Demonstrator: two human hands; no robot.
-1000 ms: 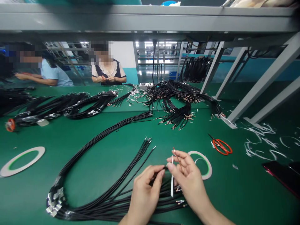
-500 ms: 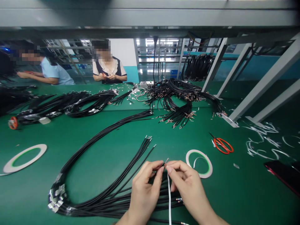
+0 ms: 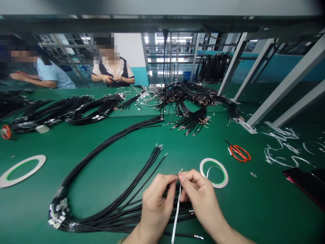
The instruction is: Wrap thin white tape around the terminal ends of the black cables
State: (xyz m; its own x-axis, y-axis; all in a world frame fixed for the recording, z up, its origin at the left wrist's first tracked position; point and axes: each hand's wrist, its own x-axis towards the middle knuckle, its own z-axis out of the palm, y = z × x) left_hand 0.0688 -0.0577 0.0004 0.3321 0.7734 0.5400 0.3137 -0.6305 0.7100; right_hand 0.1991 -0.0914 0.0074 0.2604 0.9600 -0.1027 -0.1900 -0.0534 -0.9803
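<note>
My left hand pinches a black cable close to its stripped end. Right beside it, the thumb and fingers of my right hand are closed on a narrow white tape strip at that same cable end. The strip hangs down between my hands toward the lower edge. Fingertips hide exactly how tape and wire meet. Under and behind both hands spreads a bundle of black cables, curving round at the left where clear and silvery tape binds it. One loose cable end pokes out below my right wrist.
Orange-handled scissors lie at the right, near a white tape roll. Another roll lies far left. Coiled cables line the back. White scraps and metal legs stand right. Two people sit opposite.
My right hand has come in from slightly apart to meet the left at the cable end. The white strip now hangs longer and slants left. The camera view has shifted slightly.
</note>
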